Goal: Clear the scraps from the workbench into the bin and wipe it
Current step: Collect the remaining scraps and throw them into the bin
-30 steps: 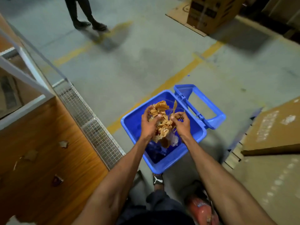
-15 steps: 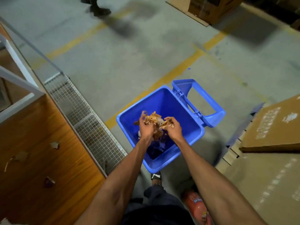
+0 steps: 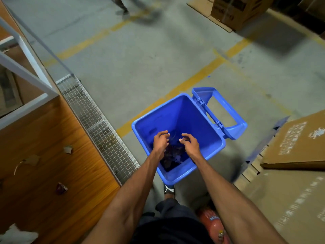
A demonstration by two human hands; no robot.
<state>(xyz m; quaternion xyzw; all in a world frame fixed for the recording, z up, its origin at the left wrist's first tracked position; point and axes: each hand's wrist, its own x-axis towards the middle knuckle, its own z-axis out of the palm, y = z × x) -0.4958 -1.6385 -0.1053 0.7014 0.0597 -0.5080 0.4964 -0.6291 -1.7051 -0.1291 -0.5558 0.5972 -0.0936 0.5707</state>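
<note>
A blue bin (image 3: 197,117) stands on the floor with its lid hanging open at the back right. My left hand (image 3: 160,142) and my right hand (image 3: 189,144) hover side by side over its mouth, fingers loosely curled and holding nothing. Dark scraps (image 3: 173,154) lie at the bottom of the bin. On the wooden workbench (image 3: 44,138) at the left lie a few small scraps: a torn brown piece (image 3: 68,149), a larger brown piece (image 3: 31,160) and a dark red one (image 3: 61,188). A white cloth (image 3: 15,235) lies at the bench's near corner.
A wire-mesh tray (image 3: 98,127) runs along the bench's right edge. Flat cardboard boxes (image 3: 295,143) lie stacked at the right, and a carton (image 3: 235,9) stands at the far right. A person's legs (image 3: 121,6) cross the floor at the top. A red cylinder (image 3: 211,224) lies by my feet.
Both hands lowered a bundle of brown scraps into the bin and let it go; the hands are now empty and the scraps lie at the bottom. The person at the back walked right.
</note>
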